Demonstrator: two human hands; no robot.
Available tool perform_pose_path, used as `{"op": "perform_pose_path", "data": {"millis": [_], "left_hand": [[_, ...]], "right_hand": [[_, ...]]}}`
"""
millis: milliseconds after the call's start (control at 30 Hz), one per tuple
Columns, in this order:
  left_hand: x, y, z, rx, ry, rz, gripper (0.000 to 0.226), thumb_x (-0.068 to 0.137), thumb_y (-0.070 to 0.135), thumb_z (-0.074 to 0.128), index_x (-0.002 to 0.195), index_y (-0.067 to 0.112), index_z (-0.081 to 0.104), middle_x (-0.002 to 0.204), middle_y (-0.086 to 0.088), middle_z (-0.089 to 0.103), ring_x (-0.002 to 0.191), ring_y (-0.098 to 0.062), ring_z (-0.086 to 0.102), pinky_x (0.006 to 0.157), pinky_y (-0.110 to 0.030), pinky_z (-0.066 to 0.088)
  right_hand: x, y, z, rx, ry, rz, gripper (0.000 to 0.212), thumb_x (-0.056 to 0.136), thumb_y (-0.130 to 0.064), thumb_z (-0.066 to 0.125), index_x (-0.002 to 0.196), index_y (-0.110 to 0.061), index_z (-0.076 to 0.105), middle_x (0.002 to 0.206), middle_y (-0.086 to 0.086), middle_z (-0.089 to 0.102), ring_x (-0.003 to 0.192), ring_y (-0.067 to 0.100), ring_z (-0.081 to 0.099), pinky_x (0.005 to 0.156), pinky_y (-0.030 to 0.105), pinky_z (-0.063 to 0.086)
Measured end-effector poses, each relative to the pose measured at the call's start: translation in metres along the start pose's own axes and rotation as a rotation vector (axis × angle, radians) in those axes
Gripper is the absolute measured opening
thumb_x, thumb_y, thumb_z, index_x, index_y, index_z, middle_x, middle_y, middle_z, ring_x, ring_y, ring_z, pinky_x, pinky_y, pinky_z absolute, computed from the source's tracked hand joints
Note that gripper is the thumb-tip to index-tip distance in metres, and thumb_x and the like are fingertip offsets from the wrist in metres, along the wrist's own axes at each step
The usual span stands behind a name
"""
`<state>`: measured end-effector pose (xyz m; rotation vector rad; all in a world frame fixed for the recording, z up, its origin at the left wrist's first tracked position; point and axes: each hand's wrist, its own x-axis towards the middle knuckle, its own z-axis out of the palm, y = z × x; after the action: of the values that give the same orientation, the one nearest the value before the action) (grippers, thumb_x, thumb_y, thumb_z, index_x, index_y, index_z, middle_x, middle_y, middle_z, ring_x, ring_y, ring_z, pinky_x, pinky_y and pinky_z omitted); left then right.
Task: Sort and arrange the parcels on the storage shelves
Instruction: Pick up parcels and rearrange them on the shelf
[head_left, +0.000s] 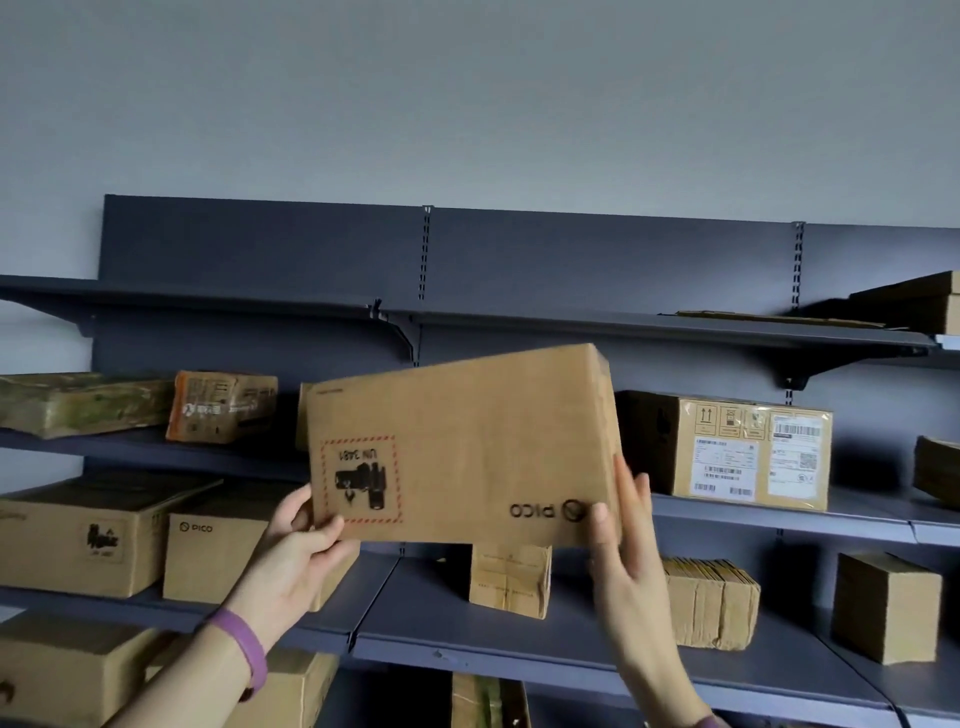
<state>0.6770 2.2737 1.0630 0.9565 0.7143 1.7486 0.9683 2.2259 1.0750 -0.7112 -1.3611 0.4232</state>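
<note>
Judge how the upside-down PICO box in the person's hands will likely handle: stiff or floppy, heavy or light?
Probably stiff: the PICO box keeps flat faces and sharp edges. Likely fairly light: the left hand only pinches a corner, the right hand presses flat.

A plain grey-blue wall (467, 93) fills the upper part of the view, bare and evenly lit, slightly darker toward the top. It also shows in narrow strips at the far left, past the edge of the shelving (260, 244). A purple wristband (244, 649) sits low on the left, darker at its lower end.
</note>
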Motion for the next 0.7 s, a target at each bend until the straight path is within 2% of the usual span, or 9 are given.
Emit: {"op": "perform_pose_path", "data": {"millis": [67,100,167,233,367,433,500,600,700], "left_hand": [[-0.004,0.006,0.003,-0.067,-0.088,0.019,0.051,0.088,-0.012,0.046,0.133,0.013,0.047,0.128,-0.016,0.06,0.118,-0.03,0.059,0.095,-0.045,0.051],[-0.008,0.009,0.004,-0.11,-0.148,0.025,0.047,0.089,-0.003,0.049,0.133,0.014,0.049,0.129,-0.014,0.061,0.117,-0.029,0.06,0.095,-0.044,0.052],[-0.012,0.014,0.006,-0.185,-0.238,-0.007,0.045,0.091,0.026,0.049,0.136,0.019,0.049,0.131,-0.012,0.06,0.12,-0.026,0.059,0.096,-0.046,0.051],[-0.011,0.015,0.005,-0.194,-0.237,-0.073,0.054,0.089,0.046,0.045,0.138,0.022,0.047,0.129,-0.013,0.062,0.119,-0.027,0.059,0.092,-0.046,0.052],[0.001,0.01,0.004,-0.129,-0.169,-0.106,0.039,0.098,0.047,0.043,0.134,0.033,0.044,0.121,-0.013,0.066,0.119,-0.031,0.059,0.082,-0.044,0.056],[0.002,0.008,0.0,-0.154,-0.235,-0.136,0.045,0.091,0.053,0.052,0.131,0.034,0.049,0.129,-0.014,0.061,0.125,-0.035,0.054,0.087,-0.049,0.053],[-0.002,0.007,-0.005,-0.191,-0.327,-0.181,0.063,0.079,0.049,0.072,0.136,0.037,0.048,0.139,-0.017,0.052,0.129,-0.036,0.049,0.098,-0.054,0.045],[-0.007,0.006,-0.014,-0.253,-0.357,-0.231,0.072,0.076,0.044,0.077,0.139,0.027,0.047,0.142,-0.02,0.048,0.13,-0.036,0.048,0.104,-0.056,0.04],[-0.006,0.005,-0.022,-0.334,-0.284,-0.251,0.055,0.084,0.035,0.068,0.133,0.016,0.054,0.136,-0.026,0.052,0.123,-0.036,0.055,0.096,-0.054,0.048]], "right_hand": [[0.012,0.006,-0.008,0.246,-0.008,0.129,0.056,0.084,-0.046,0.056,0.138,-0.054,0.04,0.136,-0.018,0.056,0.119,0.006,0.059,0.088,0.048,0.057],[0.018,0.009,-0.012,0.35,0.016,0.166,0.054,0.084,-0.044,0.058,0.137,-0.047,0.045,0.123,-0.01,0.065,0.105,0.012,0.068,0.074,0.044,0.061],[0.029,0.015,-0.02,0.458,0.111,0.209,0.044,0.089,-0.042,0.057,0.132,-0.035,0.054,0.102,0.001,0.073,0.085,0.018,0.073,0.062,0.035,0.06],[0.035,0.021,-0.025,0.531,0.179,0.248,0.034,0.095,-0.04,0.053,0.127,-0.03,0.058,0.098,0.007,0.074,0.082,0.021,0.073,0.063,0.035,0.061],[0.037,0.037,-0.029,0.673,0.197,0.328,0.034,0.099,-0.039,0.048,0.126,-0.022,0.058,0.111,0.006,0.072,0.093,0.02,0.072,0.069,0.039,0.061],[0.036,0.042,-0.028,0.703,0.212,0.386,0.034,0.1,-0.04,0.047,0.126,-0.022,0.058,0.115,0.004,0.072,0.095,0.018,0.072,0.071,0.038,0.061],[0.036,0.048,-0.027,0.723,0.199,0.441,0.033,0.1,-0.041,0.045,0.122,-0.023,0.062,0.114,0.003,0.072,0.096,0.018,0.072,0.075,0.039,0.061],[0.035,0.051,-0.024,0.727,0.228,0.53,0.035,0.101,-0.041,0.042,0.121,-0.02,0.061,0.111,0.003,0.074,0.096,0.018,0.072,0.073,0.038,0.061],[0.034,0.052,-0.019,0.73,0.269,0.593,0.04,0.101,-0.042,0.041,0.128,-0.016,0.057,0.114,0.004,0.072,0.105,0.02,0.068,0.074,0.039,0.061]]}}
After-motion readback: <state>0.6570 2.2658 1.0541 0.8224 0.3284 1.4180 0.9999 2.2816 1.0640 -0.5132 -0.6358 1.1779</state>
